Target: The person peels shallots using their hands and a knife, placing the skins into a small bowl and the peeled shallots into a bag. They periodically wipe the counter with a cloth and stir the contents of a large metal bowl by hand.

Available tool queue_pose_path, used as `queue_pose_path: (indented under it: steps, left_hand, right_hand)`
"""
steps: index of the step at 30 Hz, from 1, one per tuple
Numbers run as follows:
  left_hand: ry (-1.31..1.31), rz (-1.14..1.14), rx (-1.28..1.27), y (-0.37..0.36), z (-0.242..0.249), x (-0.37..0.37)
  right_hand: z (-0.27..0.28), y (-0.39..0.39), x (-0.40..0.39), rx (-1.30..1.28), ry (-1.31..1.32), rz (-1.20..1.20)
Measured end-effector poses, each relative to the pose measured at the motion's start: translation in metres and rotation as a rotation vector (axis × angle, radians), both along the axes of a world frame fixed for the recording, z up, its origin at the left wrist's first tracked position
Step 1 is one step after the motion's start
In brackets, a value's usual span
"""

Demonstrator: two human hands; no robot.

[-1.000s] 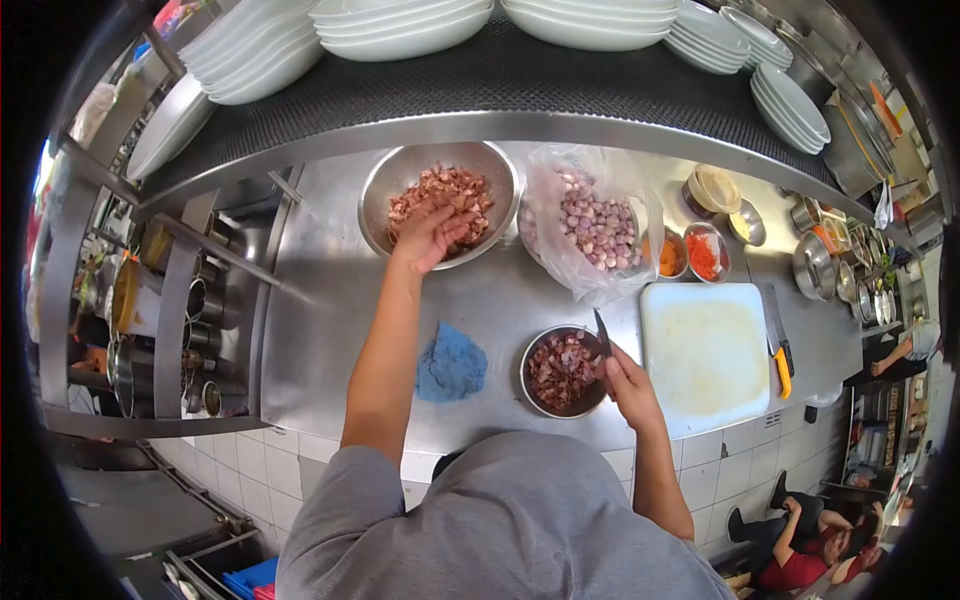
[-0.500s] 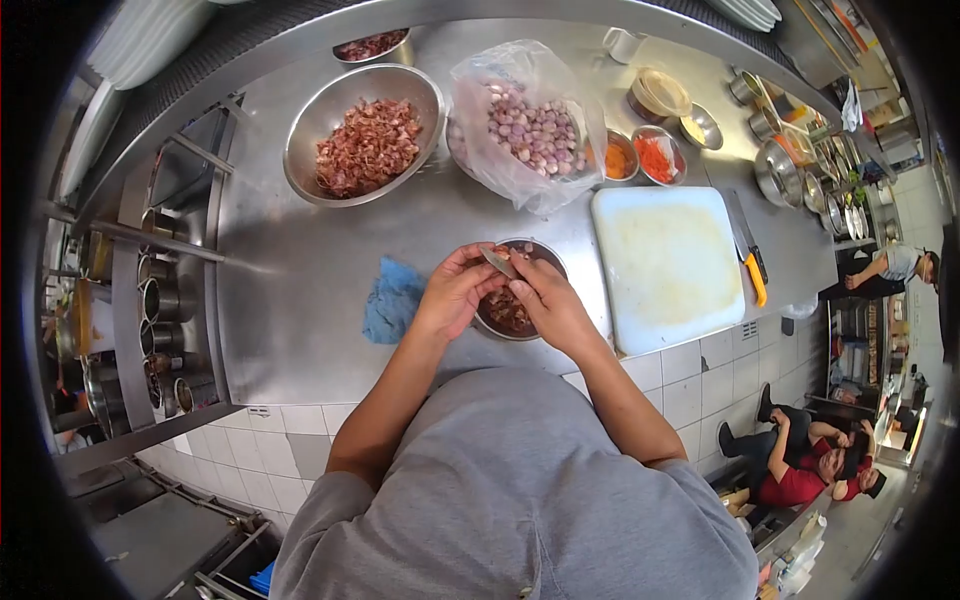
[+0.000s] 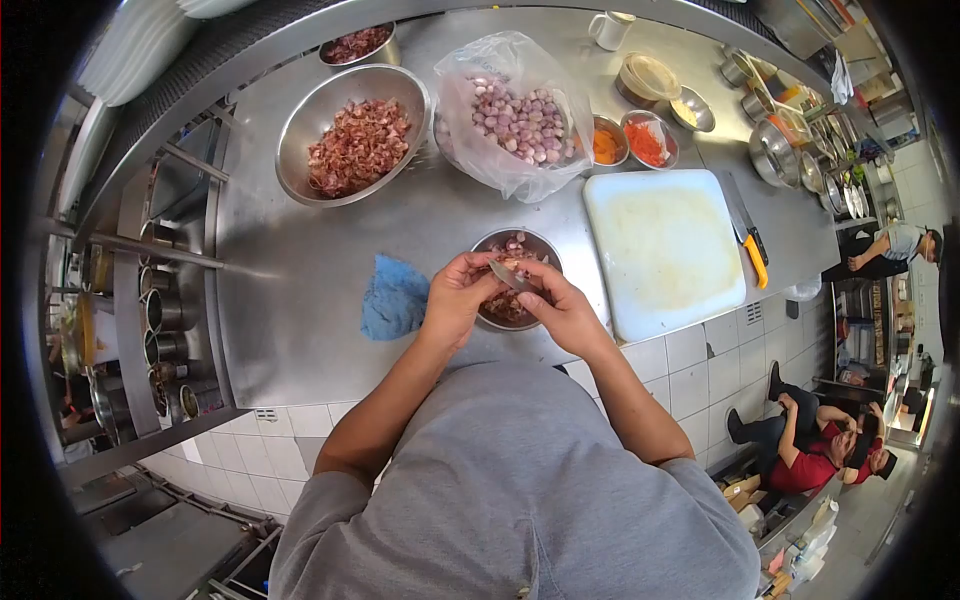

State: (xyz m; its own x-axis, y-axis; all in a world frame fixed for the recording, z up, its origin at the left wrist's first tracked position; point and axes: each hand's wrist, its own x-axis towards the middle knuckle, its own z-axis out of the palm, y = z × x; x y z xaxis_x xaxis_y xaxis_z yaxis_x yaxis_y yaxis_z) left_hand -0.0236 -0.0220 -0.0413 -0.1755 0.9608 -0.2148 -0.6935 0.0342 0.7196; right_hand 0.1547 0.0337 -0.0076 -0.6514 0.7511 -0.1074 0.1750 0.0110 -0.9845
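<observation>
My right hand [image 3: 562, 312] is closed on a small knife, whose short blade [image 3: 516, 279] points up and left. Fingers of my left hand [image 3: 455, 298] are pinched near the blade's tip, and what they hold is mostly hidden; a small pale reddish piece shows between the hands. Both hands are above a metal bowl [image 3: 553, 252] of reddish-brown papery scraps [image 3: 508, 312]. Left of my left hand lies a crumpled blue cloth [image 3: 394, 298].
A large metal bowl [image 3: 290, 165] of reddish pieces stands at back left, beside a clear bag [image 3: 455, 80] of shallots [image 3: 520, 120]. To the right lie a white cutting board [image 3: 665, 250] and a yellow-handled knife [image 3: 756, 262]. Small bowls of orange food [image 3: 648, 143] stand behind. People [image 3: 800, 450] sit at far right.
Both hands stay together over the bowl while the knife blade turns slightly and shows more fully. My view has shifted a little, so the bowls and board appear slightly displaced.
</observation>
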Motion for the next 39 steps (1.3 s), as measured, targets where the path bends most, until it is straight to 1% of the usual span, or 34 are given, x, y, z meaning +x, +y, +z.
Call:
queue_pose_path:
  steps: [2,3,5,6,8,12,14,15,17,20,24,26,30,32,33,35,36,38,39]
  left_hand:
    - [0.139,0.033,0.035,0.001,-0.002,0.003]
    - [0.14,0.034,0.036,0.002,0.001,0.005]
    - [0.228,0.082,0.045,0.004,0.008,0.01]
    - [0.228,0.086,0.045,0.003,0.006,0.012]
    - [0.169,0.076,0.072,0.001,0.0,0.014]
    - [0.17,0.079,0.086,0.0,-0.002,0.011]
    - [0.117,0.069,0.043,0.003,-0.001,0.008]
    - [0.117,0.07,0.045,0.003,0.0,0.005]
    - [-0.071,-0.021,-0.053,0.002,0.001,-0.001]
    - [-0.021,-0.059,-0.098,0.003,-0.016,-0.003]
    - [-0.038,-0.075,-0.082,0.002,-0.011,-0.001]
    - [0.057,-0.101,-0.083,0.0,-0.015,0.0]
    - [0.099,-0.057,-0.07,0.0,-0.015,-0.003]
    - [-0.022,-0.037,-0.05,0.0,-0.008,-0.006]
    - [-0.023,-0.04,-0.05,0.0,-0.008,-0.007]
    - [-0.119,-0.007,-0.088,0.0,-0.008,-0.005]
    - [-0.121,-0.009,-0.089,-0.001,-0.011,-0.004]
    - [-0.092,0.009,-0.022,-0.001,-0.018,-0.003]
    - [-0.093,0.009,-0.023,-0.001,-0.014,-0.002]
  right_hand:
    - [-0.002,0.001,-0.001,-0.171,0.042,0.015]
    - [-0.003,-0.001,-0.004,-0.17,0.042,0.017]
    - [-0.007,-0.004,-0.012,-0.134,0.143,-0.069]
    - [-0.011,-0.004,-0.015,-0.133,0.143,-0.065]
    - [-0.019,-0.003,-0.02,0.081,0.109,-0.127]
    - [-0.016,0.004,-0.021,0.026,0.172,-0.122]
    - [-0.005,0.008,-0.014,-0.561,0.314,-0.058]
    - [-0.004,0.008,-0.016,-0.559,0.314,-0.057]
    - [-0.003,0.007,-0.018,-0.733,0.37,-0.094]
    - [-0.001,0.004,-0.017,-0.756,0.348,-0.071]
    - [-0.004,0.006,-0.017,-0.742,0.346,-0.075]
    - [-0.008,0.004,-0.016,-0.741,0.327,-0.052]
    - [-0.005,0.002,-0.016,-0.758,0.335,-0.119]
    - [-0.01,0.005,-0.012,-0.647,0.275,-0.149]
    - [-0.009,0.005,-0.012,-0.646,0.276,-0.151]
    - [-0.005,0.001,-0.012,-0.463,0.195,-0.112]
    - [-0.006,-0.001,-0.011,-0.463,0.193,-0.115]
    - [-0.006,-0.003,-0.009,-0.363,0.044,-0.029]
    - [-0.005,-0.004,-0.01,-0.364,0.044,-0.03]
